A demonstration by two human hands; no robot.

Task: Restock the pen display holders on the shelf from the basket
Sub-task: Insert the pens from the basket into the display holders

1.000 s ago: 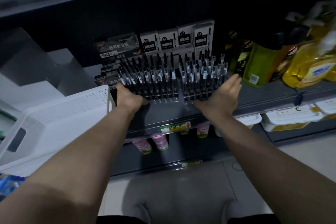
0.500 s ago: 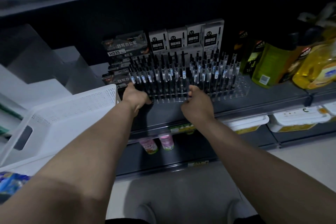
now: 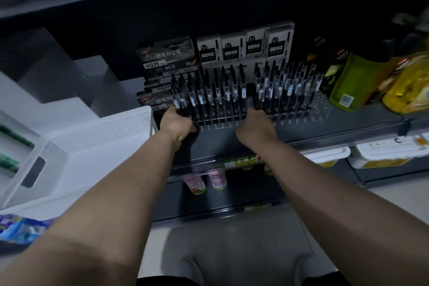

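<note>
From your head camera, both of your arms reach out to the dark shelf (image 3: 336, 130). Your left hand (image 3: 177, 123) is clenched round the near left corner of the left pen holder (image 3: 210, 121), a clear rack full of upright black pens (image 3: 216, 93). Your right hand (image 3: 255, 126) grasps the same rack's right end, with its fingers curled into the gap beside the right pen holder (image 3: 308, 116). The right rack is also packed with pens, apart from a few open holes at its far right end. Both racks stand on the shelf, side by side and slightly apart. Behind them stand white pen boxes (image 3: 243, 46), with a stack of HQ35 boxes (image 3: 167, 60) to their left. The white basket (image 3: 92, 144) sits just left of your left hand, at the shelf's end. A green bottle (image 3: 355, 86) and a yellow bottle (image 3: 408, 93) stand to the right of the racks.
</note>
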